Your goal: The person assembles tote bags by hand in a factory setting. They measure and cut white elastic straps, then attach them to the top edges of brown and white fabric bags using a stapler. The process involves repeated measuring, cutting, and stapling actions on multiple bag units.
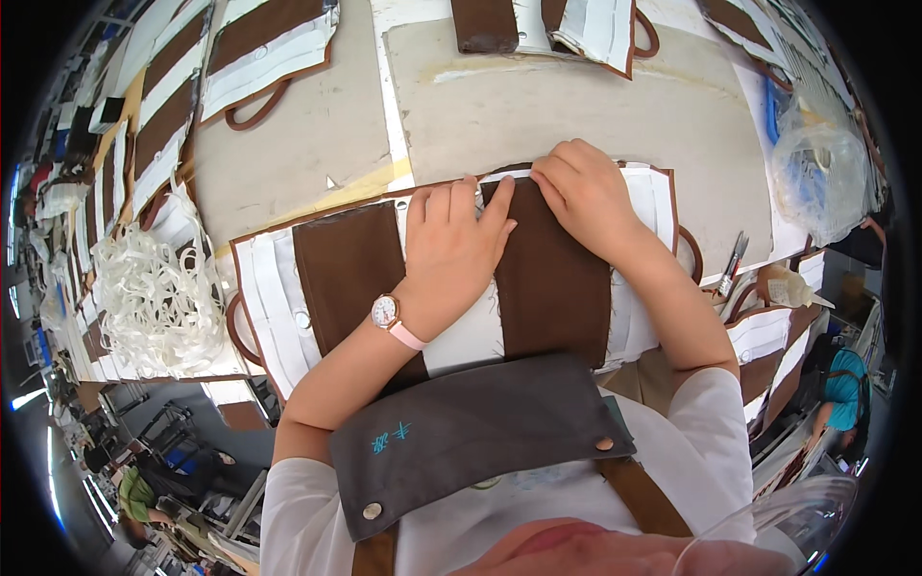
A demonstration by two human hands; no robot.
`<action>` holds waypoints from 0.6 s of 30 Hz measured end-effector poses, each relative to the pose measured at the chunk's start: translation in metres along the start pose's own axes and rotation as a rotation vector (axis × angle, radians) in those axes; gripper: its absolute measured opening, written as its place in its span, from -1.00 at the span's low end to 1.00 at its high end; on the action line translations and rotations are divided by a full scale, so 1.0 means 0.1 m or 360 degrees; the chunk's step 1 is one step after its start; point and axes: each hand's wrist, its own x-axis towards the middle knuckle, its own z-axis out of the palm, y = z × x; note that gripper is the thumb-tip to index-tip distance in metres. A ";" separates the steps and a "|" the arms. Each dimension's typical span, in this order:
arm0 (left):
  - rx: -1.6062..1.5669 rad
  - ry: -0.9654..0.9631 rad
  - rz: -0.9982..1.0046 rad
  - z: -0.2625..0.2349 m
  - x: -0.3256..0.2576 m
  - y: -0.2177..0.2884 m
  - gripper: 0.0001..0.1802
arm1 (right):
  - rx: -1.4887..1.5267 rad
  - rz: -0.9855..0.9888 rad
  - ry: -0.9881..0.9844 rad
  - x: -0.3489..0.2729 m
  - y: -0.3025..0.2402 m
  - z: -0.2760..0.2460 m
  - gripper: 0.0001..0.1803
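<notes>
A brown and white bag panel (557,278) with dark brown edging and looped handles at both ends lies across the table in front of me. My left hand (453,235) rests on the panel's white middle band, its index finger stretched toward the top edge of the right brown strip. At that same edge, my right hand (584,197) is closed, with thumb and fingertips pinching the brown fabric. The two hands are close but apart. My left wrist covers part of the left brown strip (351,269). A dark apron flap (480,432) overlaps the panel's near edge.
A heap of white strips (158,298) lies at the left. More bag panels (274,58) lie at the far side. On the right are a clear plastic bag (816,173), pen-like tools (734,261) and a pale nozzle bottle (788,286). Grey boards (576,115) cover the table.
</notes>
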 end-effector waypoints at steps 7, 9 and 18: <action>0.0010 -0.0017 -0.0038 -0.01 0.01 0.00 -0.51 | -0.0021 0.0113 0.0060 -0.05 0.08 -0.25 -0.88; 0.0010 -0.0036 -0.0047 0.00 0.00 0.01 -0.50 | 0.0004 0.0224 -0.0007 -0.15 0.09 -0.36 -0.84; -0.0002 -0.0046 -0.0033 -0.01 0.01 0.02 -0.48 | -0.0133 -0.0017 -0.0044 -0.33 0.03 -0.26 -0.69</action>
